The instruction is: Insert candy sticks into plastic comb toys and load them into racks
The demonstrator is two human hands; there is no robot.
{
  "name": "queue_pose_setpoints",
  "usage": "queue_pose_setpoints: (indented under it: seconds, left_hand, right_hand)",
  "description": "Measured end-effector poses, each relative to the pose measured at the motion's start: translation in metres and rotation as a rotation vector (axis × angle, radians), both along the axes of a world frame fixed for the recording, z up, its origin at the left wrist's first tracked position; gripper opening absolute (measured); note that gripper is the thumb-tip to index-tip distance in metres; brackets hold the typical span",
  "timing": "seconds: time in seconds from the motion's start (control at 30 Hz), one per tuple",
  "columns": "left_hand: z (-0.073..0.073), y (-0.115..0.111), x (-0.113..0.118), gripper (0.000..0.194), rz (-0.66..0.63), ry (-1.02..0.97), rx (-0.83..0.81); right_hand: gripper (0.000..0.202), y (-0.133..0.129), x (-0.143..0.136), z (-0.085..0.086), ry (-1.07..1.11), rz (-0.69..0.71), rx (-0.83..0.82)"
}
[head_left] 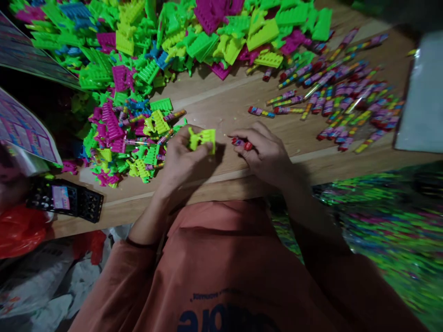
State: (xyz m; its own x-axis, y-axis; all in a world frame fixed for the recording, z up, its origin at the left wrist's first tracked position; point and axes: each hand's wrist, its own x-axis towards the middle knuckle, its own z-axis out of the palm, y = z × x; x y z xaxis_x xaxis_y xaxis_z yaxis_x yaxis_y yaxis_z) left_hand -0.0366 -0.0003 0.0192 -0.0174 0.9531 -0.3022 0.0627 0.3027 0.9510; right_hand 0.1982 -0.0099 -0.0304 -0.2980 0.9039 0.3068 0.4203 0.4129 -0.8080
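Note:
My left hand (182, 159) grips a yellow plastic toy piece (205, 139) between thumb and fingers, just above the wooden table (214, 99). A short gap away, my right hand (265, 154) pinches a small candy tube (243, 144) with a red end; my fingers cover part of it. Beside my left hand lies a heap of green, pink and yellow toy pieces (116, 127), with several candy tubes among them. To the right of my right hand spreads a pile of candy tubes (360, 99) with purple labels and coloured sweets.
A large heap of bright plastic pieces (204, 39) covers the back of the table. A white slab-like object (422, 97) stands at the right. Black plastic trays (65, 200) and a red bag (22, 230) are at the left; clear bags of colourful items (391, 230) lie below right.

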Motion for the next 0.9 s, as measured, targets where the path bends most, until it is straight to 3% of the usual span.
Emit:
queue_pose_setpoints:
  seconds: [0.13, 0.23, 0.37, 0.47, 0.7, 0.9]
  left_hand:
    - [-0.005, 0.008, -0.037, 0.05, 0.137, 0.038, 0.131]
    - [-0.011, 0.008, -0.045, 0.054, 0.184, 0.011, 0.136]
    - [-0.011, 0.001, -0.022, 0.056, 0.143, -0.125, 0.052]
    - [-0.01, -0.002, -0.001, 0.054, 0.109, -0.264, 0.007]
    - [-0.015, 0.004, 0.015, 0.059, 0.024, -0.404, -0.112]
    - [-0.01, 0.007, 0.029, 0.051, -0.021, -0.494, -0.149]
  right_hand:
    - [0.016, 0.011, 0.032, -0.01, -0.057, -0.165, 0.002]
    - [0.016, 0.028, 0.054, -0.019, -0.102, -0.237, 0.048]
    - [0.012, 0.051, 0.053, -0.032, -0.238, -0.258, 0.097]
    - [0.022, 0.057, 0.042, -0.036, -0.228, -0.227, 0.108]
    - [0.013, 0.034, 0.017, -0.016, 0.124, -0.129, -0.05]
    - [0.02, 0.021, 0.003, -0.009, 0.211, -0.111, -0.106]
